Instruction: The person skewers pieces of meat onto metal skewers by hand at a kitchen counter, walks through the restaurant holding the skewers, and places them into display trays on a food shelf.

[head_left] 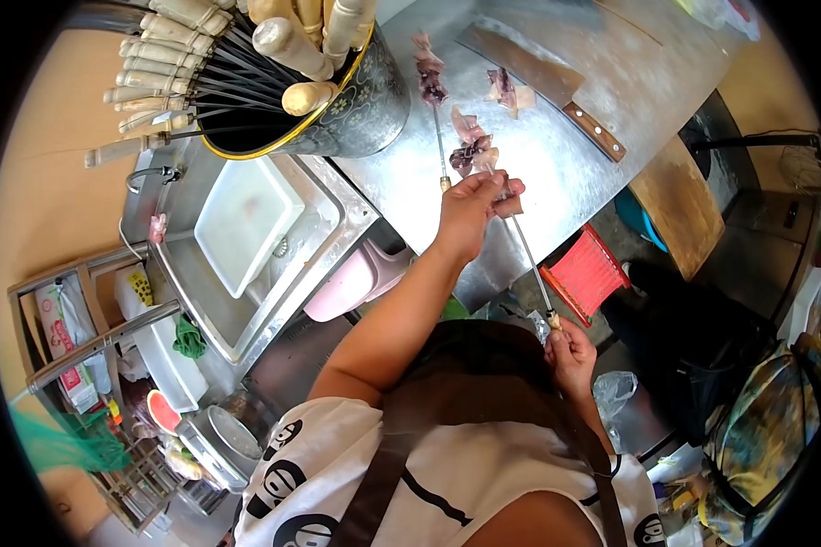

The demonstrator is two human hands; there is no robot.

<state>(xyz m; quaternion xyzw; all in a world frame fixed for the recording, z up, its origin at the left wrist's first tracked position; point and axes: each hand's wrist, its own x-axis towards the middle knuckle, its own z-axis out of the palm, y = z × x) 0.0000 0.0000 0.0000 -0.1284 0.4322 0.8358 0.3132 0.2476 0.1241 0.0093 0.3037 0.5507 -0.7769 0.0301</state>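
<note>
My right hand [570, 354] is closed around the wooden handle of a long metal skewer [528, 250], which slants up and away to the left. Near its far end, my left hand [470, 214] pinches a pinkish piece of raw meat [508, 207] on the skewer. Just beyond those fingers are more pink and dark purple raw meat pieces [472, 150]. A second skewer [439, 137] lies on the metal table, loaded with similar meat [430, 71]. Another small portion of raw meat [509, 92] lies to its right. A cleaver [596, 130] with a wooden handle rests behind.
A dark patterned bucket [365, 109] packed with wooden-handled skewers [169, 59] stands at the table's left. Below it, a sink [324, 196] holds a white plastic tray [246, 223]. A red stool [586, 273] and a wooden board [677, 205] are on the right.
</note>
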